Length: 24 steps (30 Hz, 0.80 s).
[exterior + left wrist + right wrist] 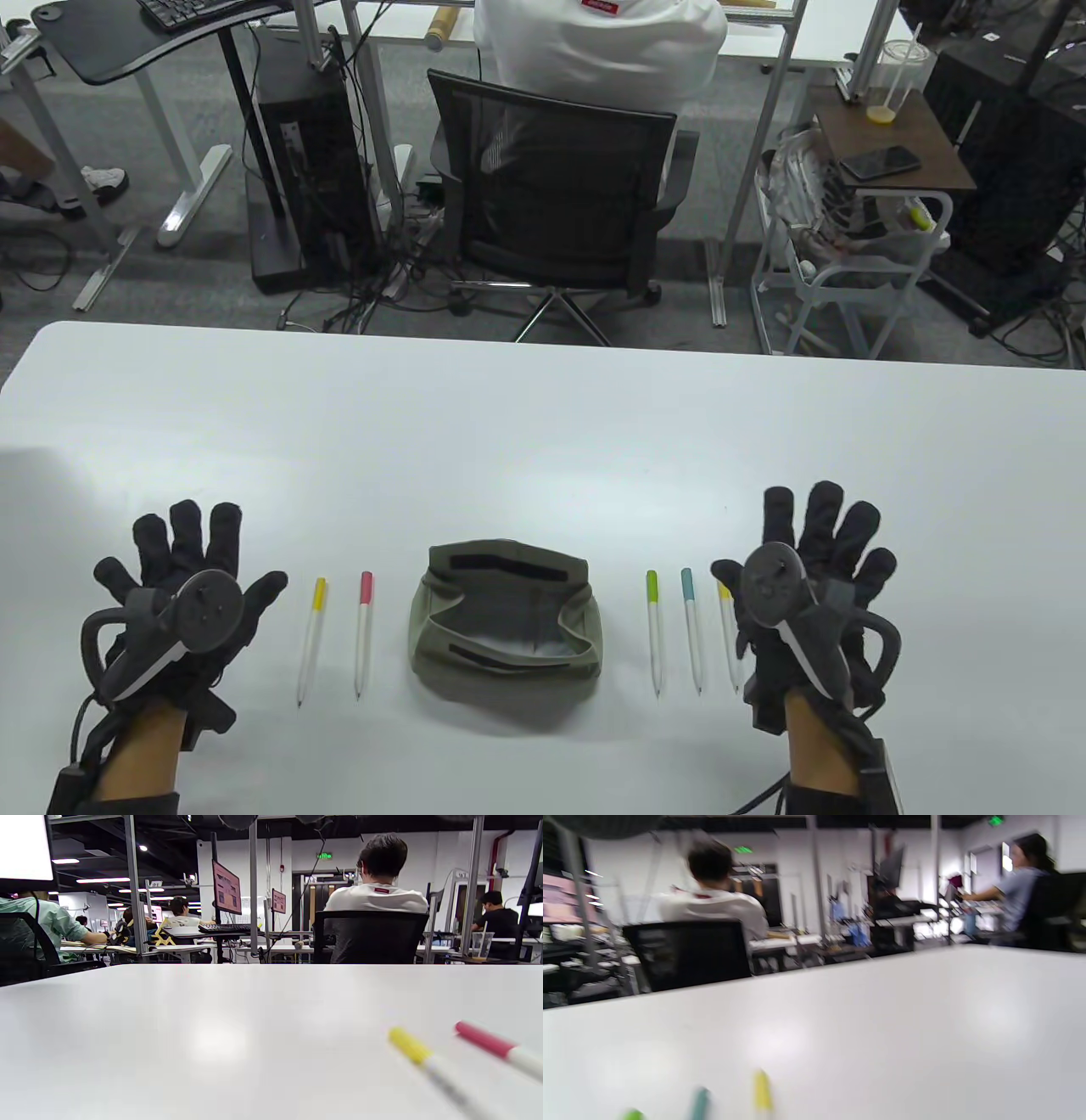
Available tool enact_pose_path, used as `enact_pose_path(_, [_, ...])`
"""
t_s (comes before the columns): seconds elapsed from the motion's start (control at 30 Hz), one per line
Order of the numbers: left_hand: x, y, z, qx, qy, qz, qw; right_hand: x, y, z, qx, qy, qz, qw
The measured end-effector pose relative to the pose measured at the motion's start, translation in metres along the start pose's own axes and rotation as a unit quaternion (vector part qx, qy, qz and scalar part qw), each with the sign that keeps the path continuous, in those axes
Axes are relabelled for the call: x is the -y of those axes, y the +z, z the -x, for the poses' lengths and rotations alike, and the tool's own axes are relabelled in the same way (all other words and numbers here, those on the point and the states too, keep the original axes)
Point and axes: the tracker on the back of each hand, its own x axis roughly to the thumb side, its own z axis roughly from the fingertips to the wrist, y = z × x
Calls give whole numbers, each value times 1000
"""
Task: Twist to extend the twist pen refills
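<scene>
Down on the white worktop (543, 424), near its front edge, both hands lie flat with fingers spread wide — left hand (182, 594), right hand (806, 586) — holding nothing. Five pens lie between them, around a green pouch (507, 624): yellow pen (311, 641), pink pen (363, 632), green pen (654, 630), blue pen (691, 626), and another yellow-topped pen (727, 632) just beside the right hand. Left wrist view shows the yellow and pink tops; right wrist view is blurry.

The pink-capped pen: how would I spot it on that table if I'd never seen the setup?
Find the olive pouch in the middle of the white table. Two pens lie just to its left, between it and the left hand. The pink-capped pen is the one nearest the pouch; its neighbour has a yellow cap, and no other pen is pink.
</scene>
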Motion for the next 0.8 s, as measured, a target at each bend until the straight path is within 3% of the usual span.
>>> enact_pose_path(0.07, [9,1,9,-16,1,61,998,-22,-4,16,-17,17,-8,1000])
enact_pose_path(0.17, [18,1,14,-15,24,60,998,-42,-10,28,-40,83,-61,994])
enact_pose_path(0.8, [27,-9,6,-9,10,78,997,-49,-13,37,-56,63,-49,995])
